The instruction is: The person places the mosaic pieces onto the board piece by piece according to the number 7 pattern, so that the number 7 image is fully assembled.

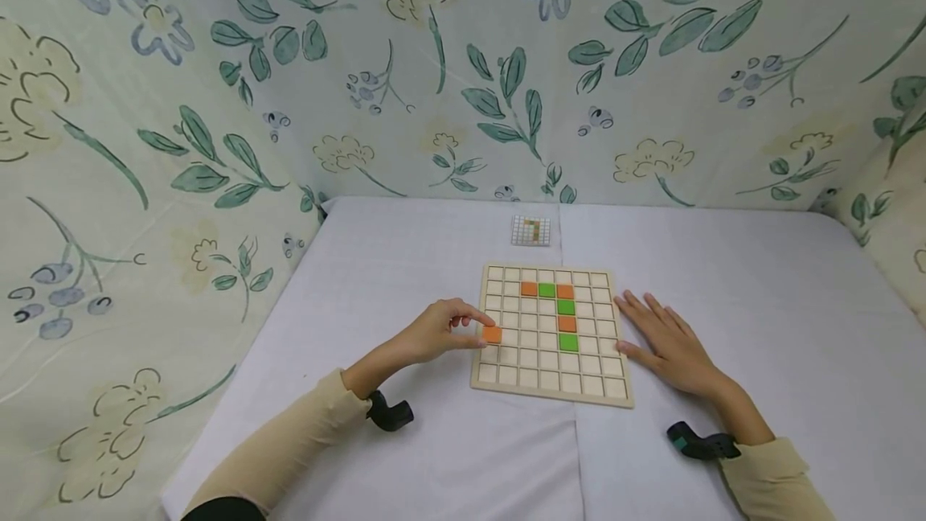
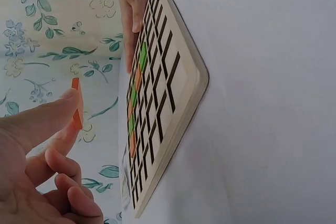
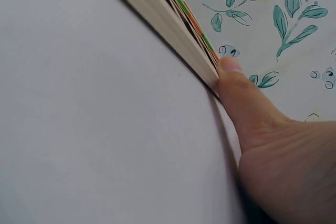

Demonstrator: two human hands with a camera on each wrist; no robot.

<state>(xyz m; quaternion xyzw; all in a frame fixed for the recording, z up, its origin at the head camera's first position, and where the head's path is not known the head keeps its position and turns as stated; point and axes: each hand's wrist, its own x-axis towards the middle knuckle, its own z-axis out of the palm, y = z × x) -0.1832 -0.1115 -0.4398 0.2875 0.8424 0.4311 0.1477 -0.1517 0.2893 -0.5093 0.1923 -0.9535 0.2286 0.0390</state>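
Observation:
My left hand (image 1: 443, 331) pinches an orange square tile (image 1: 492, 334) between thumb and finger, over the left edge of a wooden grid board (image 1: 550, 400). In the left wrist view the orange tile (image 2: 77, 103) is seen edge-on, apart from the board. Three orange and three green tiles sit in the board's cells: a short row near the top, such as the green tile (image 1: 546, 290), then a column down to another green tile (image 1: 568, 342). My right hand (image 1: 673, 344) lies with straight fingers at the board's right edge; its thumb (image 3: 236, 85) touches the side.
A small card (image 1: 531, 230) printed with a coloured grid pattern lies behind the board. White cloth (image 1: 405, 264) covers the table. Floral fabric (image 1: 434, 127) hangs behind and at the sides. Each wrist wears a black strap-on device (image 1: 391, 412).

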